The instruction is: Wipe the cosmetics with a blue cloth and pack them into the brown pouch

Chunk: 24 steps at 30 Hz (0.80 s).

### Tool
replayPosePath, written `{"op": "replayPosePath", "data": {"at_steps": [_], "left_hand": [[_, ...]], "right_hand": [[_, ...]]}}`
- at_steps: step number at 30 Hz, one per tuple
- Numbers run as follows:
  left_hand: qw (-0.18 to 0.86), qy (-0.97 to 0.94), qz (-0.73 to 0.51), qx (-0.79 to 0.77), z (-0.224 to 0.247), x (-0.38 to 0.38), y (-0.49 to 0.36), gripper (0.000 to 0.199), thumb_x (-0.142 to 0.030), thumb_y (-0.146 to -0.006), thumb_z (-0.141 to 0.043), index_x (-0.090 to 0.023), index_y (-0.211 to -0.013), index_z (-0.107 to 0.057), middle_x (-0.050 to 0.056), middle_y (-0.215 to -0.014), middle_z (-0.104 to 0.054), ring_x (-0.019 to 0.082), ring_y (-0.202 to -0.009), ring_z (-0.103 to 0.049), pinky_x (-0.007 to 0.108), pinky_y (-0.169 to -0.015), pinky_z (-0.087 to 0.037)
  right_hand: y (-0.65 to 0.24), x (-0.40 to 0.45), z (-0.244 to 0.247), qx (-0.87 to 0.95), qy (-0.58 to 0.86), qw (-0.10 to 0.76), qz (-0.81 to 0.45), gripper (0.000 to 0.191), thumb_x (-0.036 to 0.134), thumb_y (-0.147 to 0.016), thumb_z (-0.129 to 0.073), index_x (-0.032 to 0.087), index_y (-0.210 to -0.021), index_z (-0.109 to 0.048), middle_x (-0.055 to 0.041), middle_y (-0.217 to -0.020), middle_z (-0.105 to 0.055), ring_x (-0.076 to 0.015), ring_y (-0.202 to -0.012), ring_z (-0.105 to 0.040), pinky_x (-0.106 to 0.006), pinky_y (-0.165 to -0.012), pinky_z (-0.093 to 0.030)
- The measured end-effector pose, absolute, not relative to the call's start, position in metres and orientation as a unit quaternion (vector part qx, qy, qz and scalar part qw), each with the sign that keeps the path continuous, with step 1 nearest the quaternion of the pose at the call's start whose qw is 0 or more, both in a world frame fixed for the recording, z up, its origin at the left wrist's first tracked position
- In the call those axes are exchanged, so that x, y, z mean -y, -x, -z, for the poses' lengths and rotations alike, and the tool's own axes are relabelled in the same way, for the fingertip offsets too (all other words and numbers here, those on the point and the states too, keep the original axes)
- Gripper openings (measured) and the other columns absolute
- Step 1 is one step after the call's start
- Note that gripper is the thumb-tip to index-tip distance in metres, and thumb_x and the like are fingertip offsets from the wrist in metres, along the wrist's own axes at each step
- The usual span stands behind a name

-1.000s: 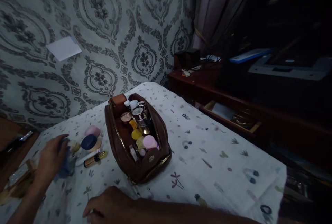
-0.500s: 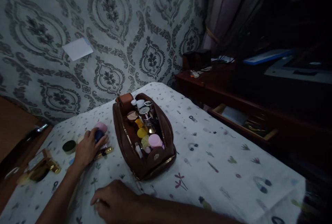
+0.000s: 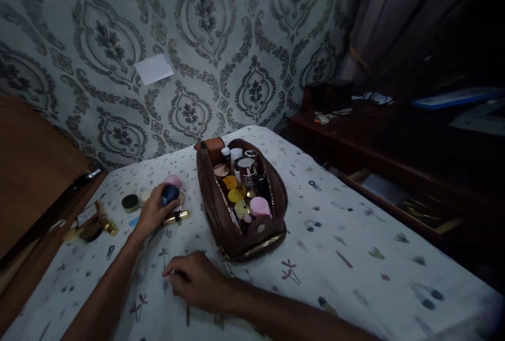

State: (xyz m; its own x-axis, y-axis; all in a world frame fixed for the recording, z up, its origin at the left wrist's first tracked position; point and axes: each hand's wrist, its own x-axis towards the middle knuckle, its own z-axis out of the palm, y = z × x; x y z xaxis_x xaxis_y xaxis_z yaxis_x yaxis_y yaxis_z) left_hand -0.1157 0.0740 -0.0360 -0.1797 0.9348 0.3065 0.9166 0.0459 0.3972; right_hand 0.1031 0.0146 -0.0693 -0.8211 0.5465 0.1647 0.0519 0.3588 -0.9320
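My left hand (image 3: 152, 212) is closed around a dark blue round container (image 3: 170, 194), left of the bag. Just behind that container a pink round item (image 3: 173, 181) lies on the sheet. A gold and black tube (image 3: 177, 217) is close to my left fingertips. In front of the bag my right hand (image 3: 201, 280) rests on the bed, fingers loosely bent, thumb apart from the forefinger, nothing visible in it. The brown cosmetic bag (image 3: 211, 209) stands unzipped, filled with bottles and jars, among them a pink-lidded jar (image 3: 260, 206) and a silver-capped bottle (image 3: 246, 167).
Left of my hand sit a dark-lidded jar (image 3: 130, 203) and a cluster of gold and brown cosmetics (image 3: 92, 225). The patterned sheet (image 3: 339, 278) covers the bed. At right, a wooden desk (image 3: 315, 136) has a pulled-out drawer (image 3: 398, 201). A wall stands behind.
The view has swung left, so everything appears further right. My left hand still grips the dark blue container at nearly the same spot on the sheet. My right hand keeps its bent pose.
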Motion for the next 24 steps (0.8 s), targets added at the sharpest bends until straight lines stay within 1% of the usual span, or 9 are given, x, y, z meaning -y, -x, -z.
{"op": "replayPosePath", "data": {"at_steps": [5, 8, 11, 14, 17, 19, 22, 24], "left_hand": [[0.088, -0.641, -0.342, -0.682, 0.038, -0.066, 0.122, 0.053, -0.040, -0.076, -0.063, -0.021, -0.123, -0.049, 0.006, -0.119, -0.058, 0.025, -0.110, -0.055, 0.039, -0.097, -0.043], [0.091, -0.653, -0.363, -0.659, 0.036, -0.057, 0.119, 0.050, -0.036, -0.076, -0.063, -0.020, -0.121, -0.048, 0.006, -0.118, -0.056, 0.024, -0.111, -0.054, 0.038, -0.100, -0.041], [0.077, -0.627, -0.392, -0.669, 0.033, -0.047, 0.117, 0.049, -0.034, -0.076, -0.065, -0.021, -0.119, -0.047, 0.005, -0.115, -0.056, 0.023, -0.108, -0.055, 0.037, -0.098, -0.043], [0.041, -0.613, -0.404, -0.677, 0.032, -0.031, 0.118, 0.048, -0.036, -0.078, -0.067, -0.022, -0.119, -0.047, 0.005, -0.115, -0.055, 0.023, -0.109, -0.055, 0.037, -0.098, -0.045], [-0.006, -0.655, -0.370, -0.659, 0.034, -0.008, 0.119, 0.042, -0.036, -0.085, -0.063, -0.023, -0.122, -0.047, 0.007, -0.122, -0.054, 0.024, -0.117, -0.054, 0.040, -0.102, -0.044], [-0.060, -0.674, -0.342, -0.652, 0.039, 0.009, 0.118, 0.038, -0.033, -0.089, -0.059, -0.023, -0.124, -0.047, 0.010, -0.128, -0.052, 0.026, -0.122, -0.052, 0.042, -0.103, -0.045], [-0.144, -0.673, -0.302, -0.660, 0.049, 0.031, 0.115, 0.035, -0.028, -0.091, -0.055, -0.022, -0.125, -0.047, 0.013, -0.133, -0.049, 0.029, -0.123, -0.052, 0.044, -0.097, -0.050], [-0.168, -0.676, -0.279, -0.661, 0.056, 0.043, 0.112, 0.035, -0.028, -0.092, -0.055, -0.023, -0.125, -0.048, 0.013, -0.134, -0.050, 0.030, -0.122, -0.053, 0.043, -0.092, -0.053]], "right_hand": [[-0.106, -0.021, 0.068, 0.783, 0.235, 0.281, -0.502, 0.033, 0.010, -0.079, -0.055, 0.017, -0.103, -0.077, -0.0008, -0.075, -0.073, -0.0124, -0.062, -0.059, -0.021, -0.064, -0.045], [-0.106, -0.024, 0.066, 0.779, 0.255, 0.288, -0.496, 0.029, 0.012, -0.080, -0.057, 0.016, -0.100, -0.077, -0.0004, -0.074, -0.070, -0.0123, -0.062, -0.056, -0.022, -0.064, -0.044], [-0.106, -0.024, 0.066, 0.773, 0.257, 0.283, -0.506, 0.027, 0.012, -0.081, -0.057, 0.016, -0.100, -0.076, 0.0001, -0.073, -0.068, -0.0122, -0.063, -0.056, -0.022, -0.064, -0.044], [-0.105, -0.025, 0.069, 0.764, 0.250, 0.302, -0.512, 0.024, 0.013, -0.082, -0.056, 0.015, -0.099, -0.074, -0.0011, -0.077, -0.068, -0.0138, -0.070, -0.060, -0.023, -0.068, -0.046], [-0.103, -0.026, 0.074, 0.753, 0.247, 0.331, -0.513, 0.022, 0.014, -0.084, -0.056, 0.015, -0.100, -0.071, -0.0019, -0.082, -0.068, -0.0146, -0.076, -0.062, -0.025, -0.072, -0.048], [-0.101, -0.028, 0.077, 0.743, 0.247, 0.343, -0.519, 0.024, 0.013, -0.084, -0.054, 0.016, -0.102, -0.069, -0.0019, -0.085, -0.067, -0.0137, -0.075, -0.061, -0.025, -0.072, -0.049], [-0.100, -0.029, 0.079, 0.734, 0.251, 0.344, -0.529, 0.030, 0.013, -0.084, -0.052, 0.017, -0.110, -0.064, -0.0021, -0.093, -0.066, -0.0113, -0.071, -0.059, -0.024, -0.069, -0.051], [-0.102, -0.028, 0.078, 0.739, 0.254, 0.340, -0.524, 0.034, 0.014, -0.084, -0.054, 0.018, -0.116, -0.061, -0.0033, -0.100, -0.066, -0.0108, -0.071, -0.059, -0.025, -0.069, -0.051]]}}
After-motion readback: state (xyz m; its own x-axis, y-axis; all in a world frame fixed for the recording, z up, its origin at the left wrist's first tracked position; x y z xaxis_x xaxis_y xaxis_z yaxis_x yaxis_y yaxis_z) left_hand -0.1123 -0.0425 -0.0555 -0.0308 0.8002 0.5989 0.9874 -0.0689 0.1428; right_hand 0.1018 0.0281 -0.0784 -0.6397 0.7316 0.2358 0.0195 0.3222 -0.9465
